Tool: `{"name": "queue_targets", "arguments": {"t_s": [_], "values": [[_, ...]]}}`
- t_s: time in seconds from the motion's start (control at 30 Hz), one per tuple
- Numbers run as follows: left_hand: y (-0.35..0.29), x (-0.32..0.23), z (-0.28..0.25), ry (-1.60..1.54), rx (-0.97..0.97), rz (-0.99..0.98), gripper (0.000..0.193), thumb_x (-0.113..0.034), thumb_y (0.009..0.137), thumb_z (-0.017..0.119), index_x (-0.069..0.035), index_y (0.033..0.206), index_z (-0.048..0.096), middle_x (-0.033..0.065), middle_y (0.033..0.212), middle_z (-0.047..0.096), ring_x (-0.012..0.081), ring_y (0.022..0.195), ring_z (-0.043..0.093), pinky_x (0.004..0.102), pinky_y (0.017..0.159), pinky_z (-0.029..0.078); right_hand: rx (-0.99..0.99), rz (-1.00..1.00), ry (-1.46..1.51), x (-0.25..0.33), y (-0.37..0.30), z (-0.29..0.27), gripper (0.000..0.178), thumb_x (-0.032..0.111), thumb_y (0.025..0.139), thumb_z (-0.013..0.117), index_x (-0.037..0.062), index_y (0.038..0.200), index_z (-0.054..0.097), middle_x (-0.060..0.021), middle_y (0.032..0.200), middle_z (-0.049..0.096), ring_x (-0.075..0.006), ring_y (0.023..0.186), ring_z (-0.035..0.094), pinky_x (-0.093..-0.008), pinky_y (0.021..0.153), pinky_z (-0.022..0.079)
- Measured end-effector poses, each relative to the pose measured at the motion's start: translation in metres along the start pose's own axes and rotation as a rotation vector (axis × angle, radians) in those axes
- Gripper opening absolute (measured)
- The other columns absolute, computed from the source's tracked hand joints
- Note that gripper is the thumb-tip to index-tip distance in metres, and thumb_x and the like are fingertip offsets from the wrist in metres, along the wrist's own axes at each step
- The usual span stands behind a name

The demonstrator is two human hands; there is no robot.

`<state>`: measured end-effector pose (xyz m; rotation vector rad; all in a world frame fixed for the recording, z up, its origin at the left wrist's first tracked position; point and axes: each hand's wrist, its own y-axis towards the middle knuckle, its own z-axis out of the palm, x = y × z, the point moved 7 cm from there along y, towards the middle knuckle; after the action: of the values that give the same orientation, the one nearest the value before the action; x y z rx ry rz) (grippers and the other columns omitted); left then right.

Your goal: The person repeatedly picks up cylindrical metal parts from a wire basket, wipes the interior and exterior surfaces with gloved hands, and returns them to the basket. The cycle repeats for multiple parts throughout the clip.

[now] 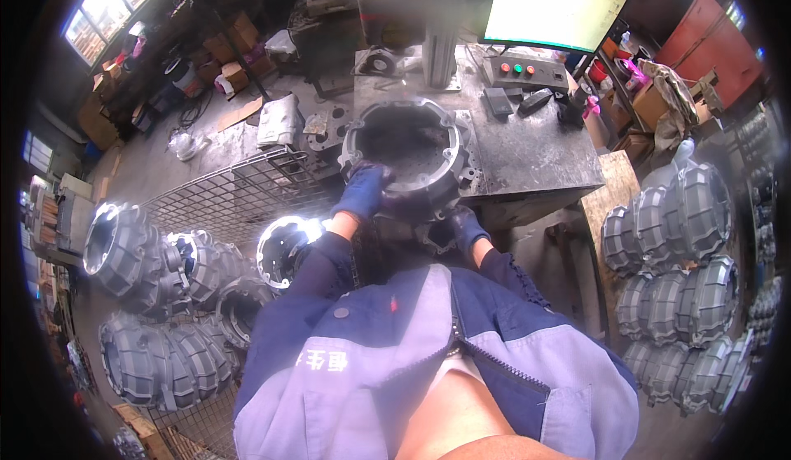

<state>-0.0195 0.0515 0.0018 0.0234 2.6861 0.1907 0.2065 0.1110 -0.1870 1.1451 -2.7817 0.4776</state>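
A large round grey cast-metal housing, open in the middle with a bright machined rim, sits at the front of the metal worktable. My left hand, in a blue glove, grips the housing's rim and wall at its near left. Lower down, at the near right side of the same casting, my right hand in a dark blue glove is closed against its underside; its fingertips are partly hidden.
A lit monitor stands over a control box with coloured buttons. Stacked grey housings fill a wire cage at left, and more housings are stacked at right. A metal column rises behind the worktable.
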Motion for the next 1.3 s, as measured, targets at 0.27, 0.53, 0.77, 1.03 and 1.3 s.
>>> {"name": "queue_targets", "arguments": {"t_s": [0.27,0.53,0.77,1.03,1.3], "values": [[-0.003,-0.016,-0.008,-0.014,0.004,-0.035,0.032,-0.021,0.071,0.083,-0.007,0.095,0.067,0.0178,0.099,0.068,0.0393,0.103,0.061,0.0456,0.089,0.046,-0.102,-0.073,-0.284,-0.012,0.010,0.027,0.035,0.026,0.093,0.061,0.0106,0.124,0.066,-0.0143,0.121,0.067,-0.0275,0.111,0.066,-0.0357,0.094,0.052],[-0.005,-0.012,-0.009,-0.072,-0.047,-0.007,0.034,-0.024,0.070,0.084,-0.007,0.095,0.067,0.0179,0.100,0.069,0.0398,0.103,0.060,0.0464,0.090,0.045,-0.132,0.281,0.828,-0.046,0.018,0.054,0.030,0.023,0.100,0.049,0.0075,0.114,0.070,-0.0165,0.111,0.070,-0.0315,0.101,0.069,-0.0387,0.088,0.055],[-0.002,-0.015,-0.009,-0.013,0.019,-0.009,0.035,-0.023,0.070,0.083,-0.005,0.094,0.065,0.0188,0.099,0.068,0.0402,0.103,0.062,0.0468,0.090,0.045,-0.206,-0.188,-0.232,0.007,-0.017,-0.018,0.028,0.023,0.096,0.057,0.0108,0.119,0.067,-0.0170,0.111,0.071,-0.0307,0.101,0.069,-0.0384,0.086,0.056],[-0.004,-0.019,-0.014,-0.012,0.034,-0.017,0.033,-0.024,0.070,0.081,-0.006,0.092,0.064,0.0187,0.097,0.067,0.0398,0.101,0.062,0.0466,0.089,0.045,-0.164,-0.076,0.234,-0.021,-0.022,-0.050,0.020,0.013,0.092,0.058,0.0084,0.106,0.071,-0.0215,0.102,0.071,-0.0373,0.093,0.070,-0.0437,0.080,0.056],[-0.001,0.012,0.016,-0.004,-0.034,0.036,0.047,-0.049,0.070,0.082,-0.008,0.087,0.067,0.0178,0.086,0.064,0.0397,0.090,0.059,0.0454,0.082,0.044,-0.342,0.354,0.624,-0.124,0.002,-0.103,0.032,0.030,0.095,0.053,0.0097,0.117,0.067,-0.0204,0.111,0.070,-0.0415,0.100,0.066,-0.0475,0.087,0.052]]}}
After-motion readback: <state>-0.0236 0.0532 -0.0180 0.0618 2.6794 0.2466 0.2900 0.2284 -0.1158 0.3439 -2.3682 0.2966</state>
